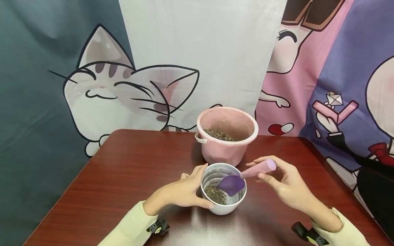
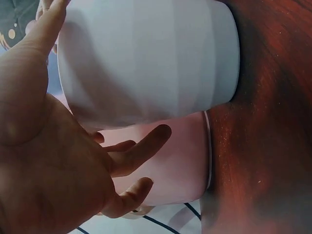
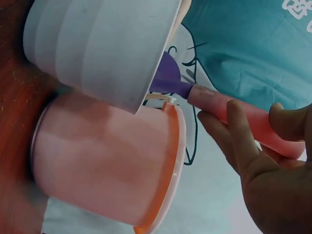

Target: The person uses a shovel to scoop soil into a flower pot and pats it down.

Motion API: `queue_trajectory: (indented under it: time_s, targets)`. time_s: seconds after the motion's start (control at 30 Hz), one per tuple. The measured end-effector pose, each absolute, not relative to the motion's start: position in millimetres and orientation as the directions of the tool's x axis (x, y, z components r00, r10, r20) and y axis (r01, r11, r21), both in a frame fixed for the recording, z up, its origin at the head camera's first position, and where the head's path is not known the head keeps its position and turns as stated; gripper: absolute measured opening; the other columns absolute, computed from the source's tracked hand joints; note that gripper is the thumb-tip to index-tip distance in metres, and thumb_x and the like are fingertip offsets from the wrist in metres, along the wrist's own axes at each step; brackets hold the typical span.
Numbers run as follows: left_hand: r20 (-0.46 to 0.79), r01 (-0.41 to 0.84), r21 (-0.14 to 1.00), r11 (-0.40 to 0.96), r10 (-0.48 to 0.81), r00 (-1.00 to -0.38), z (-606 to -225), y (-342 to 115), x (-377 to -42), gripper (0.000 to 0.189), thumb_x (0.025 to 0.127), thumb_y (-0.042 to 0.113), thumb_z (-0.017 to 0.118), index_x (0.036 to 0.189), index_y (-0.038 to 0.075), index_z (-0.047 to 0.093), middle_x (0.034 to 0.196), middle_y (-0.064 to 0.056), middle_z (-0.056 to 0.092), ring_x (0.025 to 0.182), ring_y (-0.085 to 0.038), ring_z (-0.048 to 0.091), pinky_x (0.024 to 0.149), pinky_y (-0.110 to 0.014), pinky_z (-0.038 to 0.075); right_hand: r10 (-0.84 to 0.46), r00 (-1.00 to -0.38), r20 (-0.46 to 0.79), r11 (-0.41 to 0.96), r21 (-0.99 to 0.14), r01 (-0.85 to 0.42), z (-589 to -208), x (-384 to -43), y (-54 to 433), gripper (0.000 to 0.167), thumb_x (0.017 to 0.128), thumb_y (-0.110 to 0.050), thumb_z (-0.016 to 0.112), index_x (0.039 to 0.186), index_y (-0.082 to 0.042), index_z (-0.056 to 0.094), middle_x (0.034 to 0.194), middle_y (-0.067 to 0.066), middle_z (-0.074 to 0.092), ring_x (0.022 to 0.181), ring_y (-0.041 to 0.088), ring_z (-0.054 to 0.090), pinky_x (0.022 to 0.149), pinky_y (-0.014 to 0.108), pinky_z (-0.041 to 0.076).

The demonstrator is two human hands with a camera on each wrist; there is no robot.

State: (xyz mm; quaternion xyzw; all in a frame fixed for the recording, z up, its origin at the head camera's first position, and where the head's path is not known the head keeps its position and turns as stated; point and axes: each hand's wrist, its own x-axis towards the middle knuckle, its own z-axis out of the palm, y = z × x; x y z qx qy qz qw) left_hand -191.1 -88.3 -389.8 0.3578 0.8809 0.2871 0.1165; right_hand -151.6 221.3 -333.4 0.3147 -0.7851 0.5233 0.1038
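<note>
A white flowerpot [image 1: 223, 209] stands on the table with dark soil [image 1: 216, 194] in its bottom left. My left hand [image 1: 184, 191] holds the pot at its rim from the left, thumb along the near side and index finger at the back; the lower fingers spread beside the wall in the left wrist view. My right hand [image 1: 287, 184] grips the pink handle [image 1: 258, 168] of a small toy shovel between thumb and fingers. Its purple blade [image 1: 231, 185] dips inside the pot's mouth, tilted down to the left.
Right behind the pot stands a pink bucket [image 1: 226, 152] with soil inside and a pale handle hanging at its left. The reddish-brown table [image 1: 129, 171] ends at a curtain [image 1: 200, 41] printed with cartoon figures.
</note>
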Motion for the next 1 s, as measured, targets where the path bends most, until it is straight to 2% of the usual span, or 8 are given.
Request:
queue_trajectory:
  time_s: [0.13, 0.27, 0.33, 0.43, 0.6, 0.77, 0.93, 1.0]
  targets:
    - [-0.002, 0.522, 0.623, 0.582, 0.669, -0.743, -383.4, -95.2, -194.6, 0.118, 0.082, 0.057, 0.074, 0.158, 0.005, 0.002, 0.163, -0.016, 0.008, 0.129, -0.034, 0.038, 0.102, -0.053, 0.03, -0.366, -0.781, 0.506, 0.16, -0.792, -0.589, -328.6, -155.5, 223.4, 0.03, 0.089, 0.017, 0.06, 0.117, 0.007, 0.058, 0.112, 0.01, 0.072, 0.088, 0.019, 0.073, 0.071, 0.034, 0.058]
    - [0.064, 0.476, 0.688, 0.548, 0.608, -0.791, -371.4, -106.8, -203.9, 0.111, 0.084, 0.052, 0.074, 0.158, 0.007, 0.004, 0.161, -0.011, 0.015, 0.132, -0.025, 0.04, 0.109, -0.056, 0.028, -0.281, -0.821, 0.497, 0.007, -0.855, -0.519, -317.6, -165.7, 230.3, 0.021, 0.095, 0.013, 0.053, 0.114, 0.007, 0.06, 0.103, 0.015, 0.074, 0.088, 0.021, 0.073, 0.068, 0.039, 0.058]
    - [0.118, 0.46, 0.721, 0.518, 0.562, -0.819, -367.2, -109.6, -211.7, 0.104, 0.087, 0.049, 0.072, 0.158, 0.008, 0.008, 0.158, -0.009, 0.02, 0.133, -0.022, 0.04, 0.108, -0.055, 0.034, -0.249, -0.835, 0.491, -0.102, -0.871, -0.481, -312.4, -172.3, 235.4, 0.017, 0.097, 0.012, 0.05, 0.111, 0.008, 0.06, 0.099, 0.018, 0.074, 0.088, 0.024, 0.074, 0.07, 0.039, 0.057]
    - [0.208, 0.454, 0.75, 0.482, 0.479, -0.853, -364.7, -107.3, -225.7, 0.09, 0.092, 0.041, 0.069, 0.157, 0.008, 0.015, 0.153, -0.012, 0.025, 0.13, -0.027, 0.044, 0.1, -0.049, 0.043, -0.202, -0.854, 0.479, -0.242, -0.869, -0.431, -305.6, -181.1, 241.5, 0.016, 0.1, 0.008, 0.046, 0.107, 0.009, 0.061, 0.098, 0.02, 0.073, 0.088, 0.027, 0.073, 0.073, 0.038, 0.057]
    - [0.299, 0.448, 0.75, 0.486, 0.355, -0.886, -361.3, -92.5, -250.0, 0.076, 0.097, 0.036, 0.063, 0.157, 0.011, 0.022, 0.148, -0.016, 0.033, 0.127, -0.033, 0.047, 0.1, -0.051, 0.042, -0.115, -0.866, 0.487, -0.375, -0.828, -0.416, -290.9, -199.2, 245.5, 0.014, 0.101, 0.003, 0.047, 0.099, 0.009, 0.06, 0.094, 0.024, 0.072, 0.085, 0.03, 0.074, 0.074, 0.037, 0.057]
    - [0.328, 0.419, 0.791, 0.446, 0.268, -0.906, -352.0, -76.2, -271.6, 0.072, 0.098, 0.034, 0.061, 0.156, 0.01, 0.025, 0.148, -0.018, 0.038, 0.125, -0.035, 0.051, 0.102, -0.051, 0.041, -0.064, -0.886, 0.46, -0.378, -0.833, -0.405, -274.0, -225.2, 244.7, 0.016, 0.1, -0.004, 0.055, 0.092, 0.009, 0.055, 0.094, 0.027, 0.071, 0.086, 0.031, 0.073, 0.078, 0.039, 0.055]
    - [0.272, 0.338, 0.897, 0.286, 0.245, -0.931, -349.6, -61.6, -288.7, 0.077, 0.098, 0.029, 0.061, 0.156, 0.003, 0.017, 0.155, -0.021, 0.026, 0.123, -0.033, 0.055, 0.096, -0.042, 0.049, 0.014, -0.926, 0.377, -0.314, -0.878, -0.362, -269.0, -255.9, 238.1, 0.018, 0.096, -0.012, 0.065, 0.09, 0.002, 0.056, 0.09, 0.02, 0.074, 0.084, 0.028, 0.074, 0.076, 0.035, 0.057]
    - [0.25, 0.303, 0.929, 0.212, 0.244, -0.937, -353.1, -58.1, -293.6, 0.078, 0.098, 0.027, 0.061, 0.156, 0.002, 0.014, 0.156, -0.022, 0.021, 0.126, -0.035, 0.053, 0.091, -0.038, 0.053, 0.013, -0.943, 0.333, -0.315, -0.893, -0.32, -271.7, -269.2, 233.4, 0.015, 0.096, -0.011, 0.065, 0.091, 0.0, 0.057, 0.087, 0.018, 0.074, 0.083, 0.026, 0.074, 0.076, 0.034, 0.057]
